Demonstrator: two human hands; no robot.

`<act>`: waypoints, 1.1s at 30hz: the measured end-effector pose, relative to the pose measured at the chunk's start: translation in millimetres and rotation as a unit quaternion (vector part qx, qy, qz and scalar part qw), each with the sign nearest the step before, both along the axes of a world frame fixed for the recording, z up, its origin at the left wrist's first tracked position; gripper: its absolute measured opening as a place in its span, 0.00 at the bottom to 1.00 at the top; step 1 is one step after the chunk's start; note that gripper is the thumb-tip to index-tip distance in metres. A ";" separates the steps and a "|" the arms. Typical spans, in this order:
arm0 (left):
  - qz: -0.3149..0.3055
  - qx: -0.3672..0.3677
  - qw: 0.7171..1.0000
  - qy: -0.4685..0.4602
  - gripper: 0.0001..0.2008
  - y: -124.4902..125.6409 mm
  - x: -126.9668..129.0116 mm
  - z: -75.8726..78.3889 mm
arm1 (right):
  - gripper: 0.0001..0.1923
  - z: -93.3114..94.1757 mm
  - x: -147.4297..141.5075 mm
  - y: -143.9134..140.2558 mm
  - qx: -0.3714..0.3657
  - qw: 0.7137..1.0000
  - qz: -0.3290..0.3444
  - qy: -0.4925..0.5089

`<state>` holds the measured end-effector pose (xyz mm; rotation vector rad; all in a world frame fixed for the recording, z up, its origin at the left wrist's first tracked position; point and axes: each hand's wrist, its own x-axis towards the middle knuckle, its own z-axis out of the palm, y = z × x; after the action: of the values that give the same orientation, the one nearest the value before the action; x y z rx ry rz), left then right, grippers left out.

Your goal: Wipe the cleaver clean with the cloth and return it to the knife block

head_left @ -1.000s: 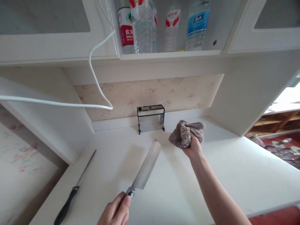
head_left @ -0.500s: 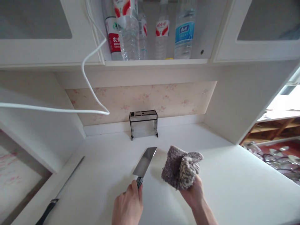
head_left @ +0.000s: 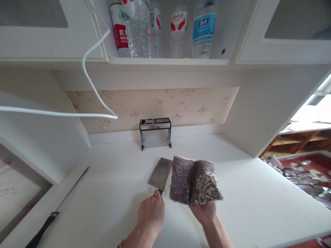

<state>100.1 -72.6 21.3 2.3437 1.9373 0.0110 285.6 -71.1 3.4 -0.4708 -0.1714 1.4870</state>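
Gripping wide steel cleaver point(head_left: 160, 172) beside fuzzy grey-brown cloth point(head_left: 193, 181).

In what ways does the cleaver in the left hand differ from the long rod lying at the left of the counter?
The cleaver has a wide, flat, rectangular blade; the sharpening rod is thin and narrow. The cleaver is held by the left hand, beside the folded cloth in the right hand; the sharpening rod lies untouched on the white counter. Both have a grey metal part and a dark handle.

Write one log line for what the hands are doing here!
left hand: grips cleaver | right hand: holds cloth beside blade | sharpening steel: lies left on counter
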 end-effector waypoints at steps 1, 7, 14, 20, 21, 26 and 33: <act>-0.002 -0.005 1.000 -0.005 0.14 0.7 1.8 0.2 | 0.16 -2.1 0.2 0.2 -0.003 1.000 -0.003 -0.004; -0.015 -0.033 0.998 -0.043 0.15 -1.9 13.0 3.6 | 0.17 -1.6 -0.7 2.6 0.011 1.000 -0.016 -0.025; -0.041 -0.058 0.992 -0.106 0.17 -16.6 29.4 3.9 | 0.17 -1.0 4.7 4.7 0.014 0.998 -0.058 0.005; -0.052 -0.066 0.989 -0.120 0.16 -14.0 32.9 4.8 | 0.18 -0.5 10.3 4.3 -0.007 0.995 -0.102 0.004; -0.062 -0.066 0.989 -0.116 0.16 -12.4 34.6 5.2 | 0.19 0.0 11.2 4.3 -0.009 0.994 -0.107 -0.001; -0.095 -0.078 0.985 -0.120 0.16 -6.0 48.6 5.5 | 0.21 1.8 14.4 4.0 0.012 0.992 -0.123 -0.016; -0.086 -0.069 0.977 -0.184 0.28 1.2 15.9 10.1 | 0.20 17.8 13.3 -1.9 0.069 0.984 -0.155 -0.046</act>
<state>116.0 -71.4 31.4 2.2202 1.5101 0.2697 298.9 -73.0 21.2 -0.4323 -0.2594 1.1409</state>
